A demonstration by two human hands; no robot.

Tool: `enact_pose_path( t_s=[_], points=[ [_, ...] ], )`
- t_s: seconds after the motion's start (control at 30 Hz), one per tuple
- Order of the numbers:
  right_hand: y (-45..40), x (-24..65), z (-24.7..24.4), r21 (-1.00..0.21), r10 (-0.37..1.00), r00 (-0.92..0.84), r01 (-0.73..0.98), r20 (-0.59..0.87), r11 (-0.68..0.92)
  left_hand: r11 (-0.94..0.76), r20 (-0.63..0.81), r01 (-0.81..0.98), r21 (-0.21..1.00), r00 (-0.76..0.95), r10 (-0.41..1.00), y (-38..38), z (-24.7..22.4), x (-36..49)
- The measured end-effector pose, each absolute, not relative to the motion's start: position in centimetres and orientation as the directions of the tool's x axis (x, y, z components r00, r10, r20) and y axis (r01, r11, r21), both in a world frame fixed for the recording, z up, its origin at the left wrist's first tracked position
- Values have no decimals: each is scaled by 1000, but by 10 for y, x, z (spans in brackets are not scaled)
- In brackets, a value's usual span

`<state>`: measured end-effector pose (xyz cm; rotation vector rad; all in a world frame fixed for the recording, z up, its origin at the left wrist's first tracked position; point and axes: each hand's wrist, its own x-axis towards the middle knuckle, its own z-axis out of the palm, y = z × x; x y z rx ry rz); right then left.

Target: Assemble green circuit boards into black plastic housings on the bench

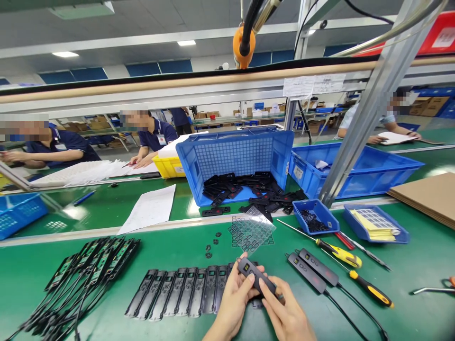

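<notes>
A dark grey handheld device with a small lit display is held between both hands at the front centre. My left hand grips its upper end, thumb on the front near the buttons. My right hand holds its lower end with the fingers bent round it. Just left of the hands lies a row of several black housing shells. Two similar devices with cables rest to the right. Beyond the hands are a clear sheet and small frame-shaped pieces.
Cabled circuit boards lie at left. A tipped blue crate holds black parts. Small blue trays, screwdrivers, a paper and cardboard surround the bench. An orange tool hangs overhead. Several people sit opposite.
</notes>
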<state>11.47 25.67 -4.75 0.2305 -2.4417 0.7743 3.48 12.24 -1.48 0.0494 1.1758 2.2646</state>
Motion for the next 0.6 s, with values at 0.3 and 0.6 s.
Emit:
enact_pose_path(
  t_s=[0.3,0.6],
  points=[
    [252,115,-40,-326,-59,-768,-338,638,883,-394,-209,-419,818,-855,474,122,-15,33],
    [302,129,-44,-194,-96,-749,-290,656,937,-276,-36,-233,932,-820,571,107,-10,29]
  ],
)
